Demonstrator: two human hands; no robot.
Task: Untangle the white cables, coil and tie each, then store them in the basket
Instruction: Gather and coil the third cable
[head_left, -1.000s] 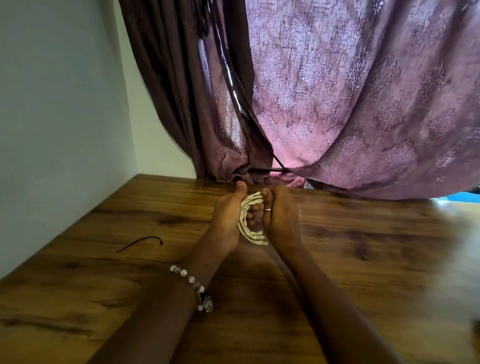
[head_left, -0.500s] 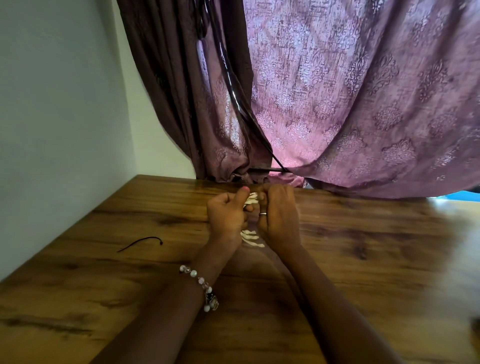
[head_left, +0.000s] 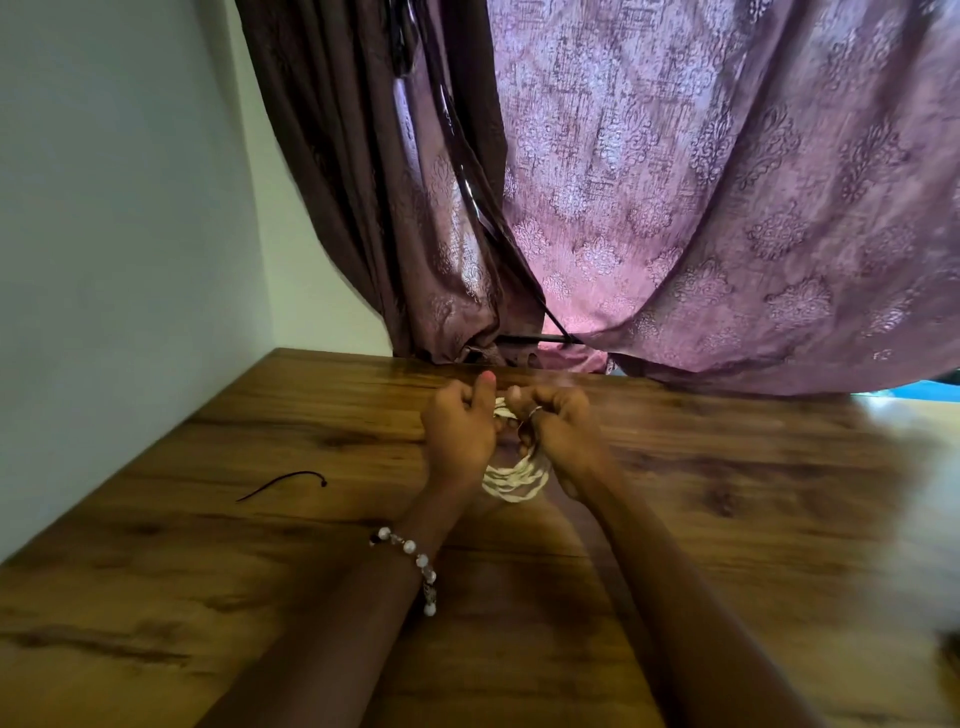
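Note:
A coiled white cable (head_left: 514, 480) hangs between both hands just above the wooden table (head_left: 208, 571). My left hand (head_left: 457, 434) grips the coil's left side, thumb raised. My right hand (head_left: 558, 434), wearing a ring, grips the coil's right side with fingers curled. Only the coil's lower loops and a bit of its top show; the middle is hidden behind my fingers. No basket is in view.
A short black tie (head_left: 283, 483) lies on the table to the left of my hands. A white wall (head_left: 104, 260) borders the table on the left. Purple patterned curtains (head_left: 675, 208) hang at the table's far edge.
Both hands closed in around the coil and twisted it; the loops, spread open between the hands a second ago, now sag below them. The camera view shifted slightly.

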